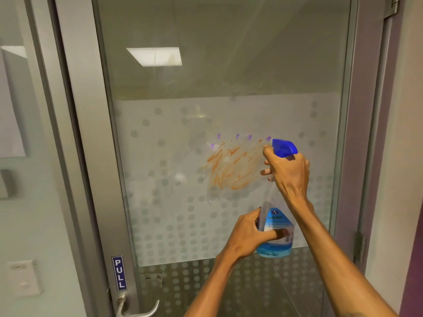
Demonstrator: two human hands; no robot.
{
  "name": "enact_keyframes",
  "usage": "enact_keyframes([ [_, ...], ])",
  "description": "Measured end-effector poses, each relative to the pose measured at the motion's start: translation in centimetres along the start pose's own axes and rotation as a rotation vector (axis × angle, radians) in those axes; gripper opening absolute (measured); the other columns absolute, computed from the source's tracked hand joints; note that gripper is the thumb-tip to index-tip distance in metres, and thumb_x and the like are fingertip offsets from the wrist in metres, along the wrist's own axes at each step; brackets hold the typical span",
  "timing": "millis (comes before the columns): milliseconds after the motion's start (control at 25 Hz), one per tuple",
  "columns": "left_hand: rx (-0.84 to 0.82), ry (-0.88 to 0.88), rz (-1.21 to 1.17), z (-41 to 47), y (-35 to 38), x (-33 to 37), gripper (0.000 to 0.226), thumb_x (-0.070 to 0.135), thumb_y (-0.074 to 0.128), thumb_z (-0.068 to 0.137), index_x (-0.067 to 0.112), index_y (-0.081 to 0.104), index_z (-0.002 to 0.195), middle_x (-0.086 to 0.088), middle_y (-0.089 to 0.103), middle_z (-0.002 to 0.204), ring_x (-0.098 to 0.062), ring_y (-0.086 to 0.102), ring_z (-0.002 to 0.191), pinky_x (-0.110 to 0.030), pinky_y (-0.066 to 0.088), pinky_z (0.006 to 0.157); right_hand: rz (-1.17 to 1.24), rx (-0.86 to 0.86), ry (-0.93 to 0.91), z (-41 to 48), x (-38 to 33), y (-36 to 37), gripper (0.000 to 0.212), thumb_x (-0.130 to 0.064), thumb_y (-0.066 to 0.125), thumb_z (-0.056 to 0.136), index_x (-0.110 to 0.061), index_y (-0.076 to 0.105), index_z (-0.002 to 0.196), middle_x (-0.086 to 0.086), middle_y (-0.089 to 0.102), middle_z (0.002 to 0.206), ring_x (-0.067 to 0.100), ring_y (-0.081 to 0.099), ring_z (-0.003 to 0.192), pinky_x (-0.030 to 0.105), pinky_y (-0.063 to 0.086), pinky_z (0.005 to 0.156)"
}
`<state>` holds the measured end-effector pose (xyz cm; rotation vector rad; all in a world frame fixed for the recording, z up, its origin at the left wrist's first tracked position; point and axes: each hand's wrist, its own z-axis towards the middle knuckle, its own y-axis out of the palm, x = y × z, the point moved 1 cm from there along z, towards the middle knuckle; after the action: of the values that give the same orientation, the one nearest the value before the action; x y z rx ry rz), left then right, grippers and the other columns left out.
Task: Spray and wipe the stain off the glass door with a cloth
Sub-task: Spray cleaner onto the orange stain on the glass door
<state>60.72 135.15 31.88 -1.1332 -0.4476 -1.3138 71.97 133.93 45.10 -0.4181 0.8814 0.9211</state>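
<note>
An orange smeared stain (231,165) with small purple marks above it sits on the frosted, dotted band of the glass door (174,138). Just right of the stain I hold a clear spray bottle (278,227) with blue liquid at its bottom and a blue trigger head (285,147) whose nozzle points left at the stain. My right hand (288,172) grips the bottle's neck with fingers around the trigger. My left hand (249,234) wraps the bottle's lower body. No cloth is in view.
A grey metal door frame (91,179) runs down the left, with a blue PULL sign (119,272) and a lever handle (137,307) below it. A hinge (359,247) and a purple wall (412,248) are at the right. A wall switch plate (24,279) is at the lower left.
</note>
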Motion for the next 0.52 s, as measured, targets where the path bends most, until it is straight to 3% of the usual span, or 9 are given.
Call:
enact_keyframes([
  [120, 0.024, 0.003, 0.005, -0.8, -1.2, 0.0, 0.040, 0.036, 0.080, 0.080, 0.022, 0.069, 0.117, 0.003, 0.077, 0.108, -0.010, 0.075, 0.093, -0.032, 0.063, 0.086, -0.022, -0.017, -0.014, -0.5, -0.8, 1.4, 0.026, -0.040, 0.065, 0.083, -0.015, 0.067, 0.076, 0.003, 0.071, 0.058, 0.008, 0.070, 0.051, 0.043, 0.064, 0.066],
  [240, 0.062, -0.010, 0.010, -1.4, -2.4, -0.3, 0.044, 0.036, 0.081, 0.079, 0.021, 0.069, 0.118, 0.004, 0.077, 0.110, -0.008, 0.075, 0.095, -0.031, 0.062, 0.088, -0.057, 0.001, -0.025, -1.4, -1.5, 2.6, 0.028, -0.034, 0.064, 0.089, -0.011, 0.064, 0.073, -0.004, 0.064, 0.048, 0.010, 0.063, 0.045, 0.030, 0.056, 0.057],
  [320, 0.075, -0.021, 0.013, -1.8, -3.2, -0.7, 0.042, 0.034, 0.081, 0.079, 0.022, 0.069, 0.118, 0.005, 0.077, 0.110, -0.008, 0.075, 0.096, -0.030, 0.062, 0.088, -0.047, -0.010, -0.022, -2.1, -1.5, 3.3, 0.029, -0.034, 0.065, 0.088, -0.008, 0.063, 0.074, -0.002, 0.064, 0.048, 0.016, 0.068, 0.051, 0.029, 0.052, 0.056],
  [520, 0.078, -0.043, 0.006, -3.4, -4.9, -1.7, 0.035, 0.035, 0.083, 0.079, 0.034, 0.068, 0.110, 0.010, 0.077, 0.107, -0.008, 0.075, 0.096, -0.030, 0.062, 0.088, -0.019, -0.126, -0.060, -3.6, -0.9, 4.8, 0.027, -0.035, 0.066, 0.087, -0.010, 0.063, 0.079, 0.002, 0.062, 0.052, 0.006, 0.072, 0.054, 0.037, 0.059, 0.060],
])
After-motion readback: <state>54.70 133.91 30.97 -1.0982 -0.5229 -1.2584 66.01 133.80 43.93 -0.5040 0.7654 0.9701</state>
